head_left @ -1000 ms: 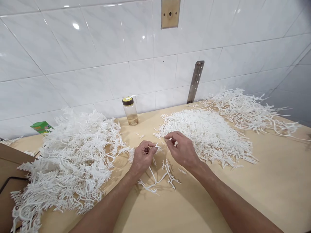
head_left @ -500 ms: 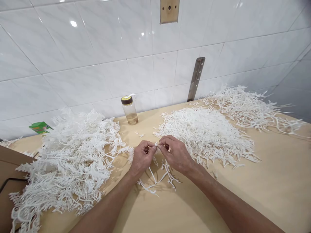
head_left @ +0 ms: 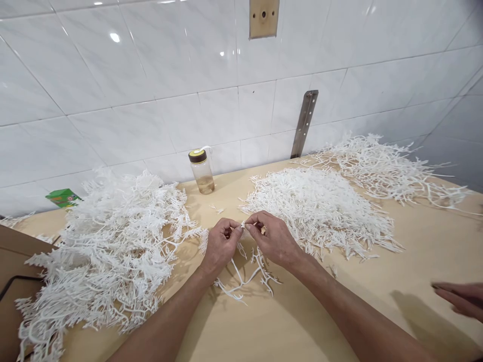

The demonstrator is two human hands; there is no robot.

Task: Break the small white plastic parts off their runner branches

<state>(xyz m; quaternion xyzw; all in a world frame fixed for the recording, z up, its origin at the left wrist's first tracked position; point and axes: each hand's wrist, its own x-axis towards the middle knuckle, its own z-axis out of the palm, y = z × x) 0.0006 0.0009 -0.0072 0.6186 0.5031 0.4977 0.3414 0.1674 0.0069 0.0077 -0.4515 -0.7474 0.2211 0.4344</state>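
Observation:
My left hand (head_left: pixel 222 245) is closed, pinching a white branching plastic piece (head_left: pixel 241 289) whose thin forked stems hang below my fingers over the table. Fingertip to fingertip with it, my right hand (head_left: pixel 273 236) pinches at a small white tip of the piece; the exact grip is too small to make out. Just beyond my right hand lies a heap of small white plastic sprigs (head_left: pixel 320 201). To the left of my left hand rises a large tangled pile of white branching pieces (head_left: pixel 124 246).
Another person's hand (head_left: pixel 462 297), blurred, is at the right edge above the table (head_left: pixel 426 251). Bare, longer white stems (head_left: pixel 392 168) lie at the back right. A bottle (head_left: pixel 204 173) stands near the tiled wall. A green box (head_left: pixel 62 197) and a brown carton (head_left: pixel 18 266) are at the left.
Another person's hand has come into view at the right edge, with its shadow on the table. My hands stay nearly in place at the same piece.

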